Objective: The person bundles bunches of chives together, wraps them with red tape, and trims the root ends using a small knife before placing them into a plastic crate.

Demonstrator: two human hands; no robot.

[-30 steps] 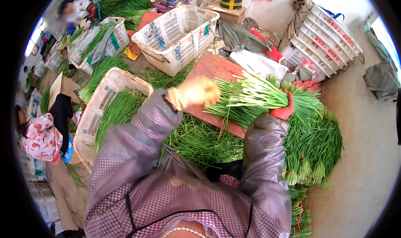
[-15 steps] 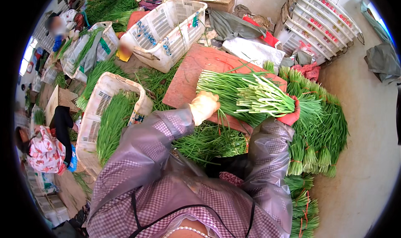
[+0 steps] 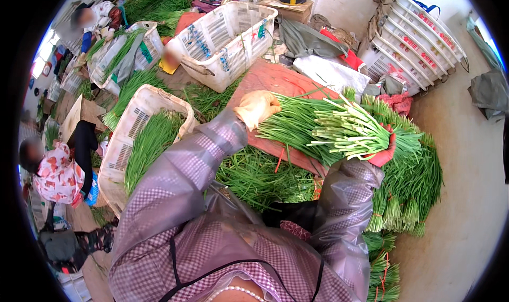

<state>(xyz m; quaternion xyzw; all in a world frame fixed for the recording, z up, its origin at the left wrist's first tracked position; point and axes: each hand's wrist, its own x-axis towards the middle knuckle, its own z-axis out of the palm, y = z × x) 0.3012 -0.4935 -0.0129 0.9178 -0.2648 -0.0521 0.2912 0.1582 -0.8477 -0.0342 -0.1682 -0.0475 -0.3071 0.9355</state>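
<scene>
In my right hand, gloved in red, is a bunch of garlic chives, its pale cut ends fanned toward the left. This bunch is held above a loose pile of garlic chives on a reddish board. My left hand, in a pale yellow glove, is at the left ends of that pile, fingers curled in. Whatever is inside those fingers is hidden. Tied bundles of chives are stacked at the right, beyond my right hand.
Loose greens cover the floor before me. To the left stands a white crate holding chives; another white crate is farther back. Nested crates lean at the back right near the wall. People sit at the left.
My left hand has moved farther away, up to the stalk ends on the board. The bunch in my right hand has shifted slightly. The view has turned a little.
</scene>
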